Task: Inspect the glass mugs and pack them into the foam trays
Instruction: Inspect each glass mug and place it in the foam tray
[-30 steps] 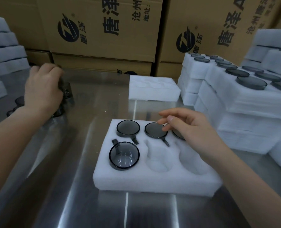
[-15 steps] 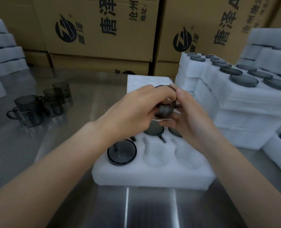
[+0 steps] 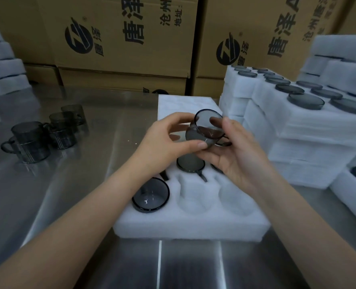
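Observation:
A smoky grey glass mug (image 3: pixel 204 130) is held tilted above the white foam tray (image 3: pixel 193 222), its base turned up toward me and its handle pointing right. My left hand (image 3: pixel 164 138) grips its left side, thumb underneath. My right hand (image 3: pixel 235 151) cups it from the right with fingers behind the glass. The tray holds a mug in its front left pocket (image 3: pixel 151 195) and more mugs in the back row, partly hidden by my hands. Two front pockets are bare foam. Three loose mugs (image 3: pixel 45 134) stand upright on the steel table at the left.
Stacks of filled foam trays (image 3: pixel 298 113) rise at the right. A spare foam tray (image 3: pixel 185 105) lies behind my hands. Foam pieces (image 3: pixel 0 65) pile up at the far left. Printed cardboard cartons (image 3: pixel 127 38) wall off the back of the steel table (image 3: pixel 68 205).
My left hand carried a mug from the left group to the centre, where my right hand joined it. Since half a second ago the mug has been turned so its base faces me.

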`<state>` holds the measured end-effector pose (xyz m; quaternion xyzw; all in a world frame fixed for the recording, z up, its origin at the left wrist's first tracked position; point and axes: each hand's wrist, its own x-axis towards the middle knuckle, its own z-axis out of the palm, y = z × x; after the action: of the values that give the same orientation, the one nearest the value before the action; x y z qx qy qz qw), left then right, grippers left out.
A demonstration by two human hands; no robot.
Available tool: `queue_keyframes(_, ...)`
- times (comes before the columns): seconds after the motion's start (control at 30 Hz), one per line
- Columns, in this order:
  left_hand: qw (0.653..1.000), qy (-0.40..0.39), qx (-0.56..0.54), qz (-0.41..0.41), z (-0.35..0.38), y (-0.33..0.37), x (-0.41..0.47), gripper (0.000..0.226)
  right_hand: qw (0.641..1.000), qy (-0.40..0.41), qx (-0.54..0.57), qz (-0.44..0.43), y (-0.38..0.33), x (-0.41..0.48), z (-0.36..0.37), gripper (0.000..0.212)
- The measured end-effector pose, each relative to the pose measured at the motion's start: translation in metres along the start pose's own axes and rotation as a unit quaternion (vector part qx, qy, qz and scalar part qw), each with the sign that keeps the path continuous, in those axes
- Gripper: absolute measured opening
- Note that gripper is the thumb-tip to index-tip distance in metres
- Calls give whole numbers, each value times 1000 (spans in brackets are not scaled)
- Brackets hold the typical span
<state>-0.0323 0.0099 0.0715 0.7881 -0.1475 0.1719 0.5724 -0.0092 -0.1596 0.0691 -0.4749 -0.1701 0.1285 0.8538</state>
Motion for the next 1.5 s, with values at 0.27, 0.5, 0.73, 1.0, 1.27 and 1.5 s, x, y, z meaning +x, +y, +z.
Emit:
queue_keyframes(0.27,997,1,46,66,2,2,-5,60,996,45,-73,-15,-2,1,3,37)
queue_keyframes(0.5,972,-29,181,149,8,6,-7,58,981,104,-161,-41,2,1,4,45)
queue_keyframes(0.73,971,-38,190,139,8,4,-6,59,959,69,-262,-81,7,0,0,53)
queue_keyframes(1.0,990,-28,114,81,5,-1,-3,54,980,-45,-191,-40,-2,-3,-9,56)
queue_keyframes(1.27,998,-34,28,39,2,-7,-1,63,993,-90,-71,-21,-2,2,-18,29)
queue_keyframes(1.5,994,-61,69,62,3,-4,-3,66,989,32,-135,-45,-3,0,-9,41)
